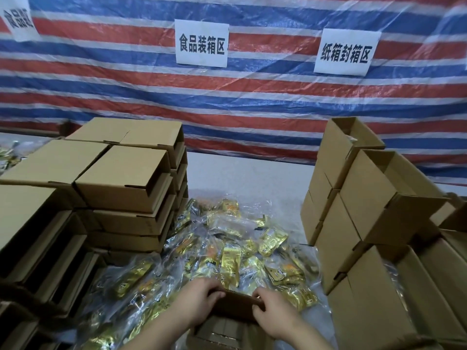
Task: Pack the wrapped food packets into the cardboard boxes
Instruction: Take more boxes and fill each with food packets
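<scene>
Gripping the far flap of a small brown cardboard box (pixel 233 305) at the near edge of the table (pixel 247 178), both hands work close together. The left hand (pixel 199 296) curls its fingers over the flap's left end, and the right hand (pixel 271 311) pinches the flap's right end, thumb toward the box's inside. The box stands open, with gold wrapping just visible inside it below the hands.

Beyond the box, a loose heap of gold-and-clear wrapped food packets (pixel 227 248) spreads across the middle of the table, reaching toward its near left corner. Along the left edge stand stacks of flat brown cardboard boxes (pixel 121 178), their open sides facing right. Along the right edge stand stacks of taller brown cardboard boxes (pixel 353 198) with open tops; clear wrapping shows inside some of them.

Behind the table hangs a red, white and blue striped tarpaulin (pixel 252 97) bearing white paper signs (pixel 202 42) with black characters.
</scene>
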